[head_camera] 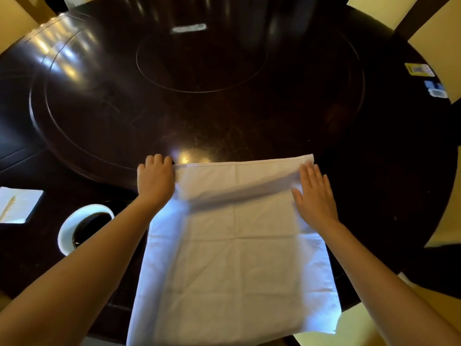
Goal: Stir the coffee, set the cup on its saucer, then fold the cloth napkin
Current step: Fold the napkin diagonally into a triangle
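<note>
A white cloth napkin [234,245] lies spread on the dark round table [224,121], its near edge hanging over the table's front. My left hand [156,178] is curled on the napkin's far left corner. Fingers apart, my right hand [315,196] rests flat on the cloth near the far right corner. A raised crease runs across the cloth between the two hands. A white cup of dark coffee [84,227] stands to the left, partly hidden by my left forearm. I cannot make out a saucer under it.
A white paper napkin [20,204] with a pale stick on it lies at the left edge. Small packets [419,69] and blue-white sachets [436,89] lie at the table's far right. A raised turntable ring [74,146] fills the table's middle.
</note>
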Available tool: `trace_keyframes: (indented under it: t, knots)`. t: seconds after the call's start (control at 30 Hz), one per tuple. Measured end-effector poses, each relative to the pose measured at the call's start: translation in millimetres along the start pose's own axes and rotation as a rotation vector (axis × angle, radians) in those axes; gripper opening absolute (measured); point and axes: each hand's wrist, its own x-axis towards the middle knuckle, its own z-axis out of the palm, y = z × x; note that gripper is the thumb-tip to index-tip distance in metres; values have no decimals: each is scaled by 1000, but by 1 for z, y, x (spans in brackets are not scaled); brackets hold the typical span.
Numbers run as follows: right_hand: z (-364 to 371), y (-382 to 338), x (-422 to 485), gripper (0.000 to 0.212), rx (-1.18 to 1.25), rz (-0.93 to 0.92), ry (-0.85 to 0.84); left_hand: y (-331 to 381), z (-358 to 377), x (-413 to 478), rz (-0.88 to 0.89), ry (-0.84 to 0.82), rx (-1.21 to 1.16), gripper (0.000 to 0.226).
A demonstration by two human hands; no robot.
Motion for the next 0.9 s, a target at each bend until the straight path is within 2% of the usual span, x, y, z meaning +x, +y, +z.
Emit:
trace_keyframes:
  t: [0.1, 0.17, 0.23, 0.3, 0.47, 0.53, 0.63, 0.7, 0.77, 0.9]
  knots:
    - [11, -3, -38, 66, -19, -215, -62, -9, -5, 1, -3, 19, 39, 16]
    - [18, -2, -60, 74, -48, -294, -167, -11, -9, -2, -8, 69, -48, 14]
    - [25, 0, -69, 79, -25, -274, -219, -5, -19, -10, -5, 123, -222, 16]
    - [28, -1, -70, 77, -2, -241, -200, 7, -31, -27, 26, 168, -360, 18]
    - [24, 0, -74, 52, 149, -208, -210, 56, -55, -94, 135, 188, -610, 15]
    - [22, 5, -88, 52, 158, -209, -176, 83, -61, -126, 191, 138, -728, 14]
    - [24, 16, -116, 71, 120, -190, -140, 124, -66, -168, 271, 13, -884, 13]
    - [27, 24, -134, 74, 124, -152, -138, 149, -64, -189, 316, -44, -922, 13]
    - [28, 33, -151, 68, 179, -113, -110, 170, -60, -207, 339, -113, -959, 13]
    - [28, 47, -192, 42, 352, -42, 17, 207, -49, -238, 368, -249, -1044, 15]
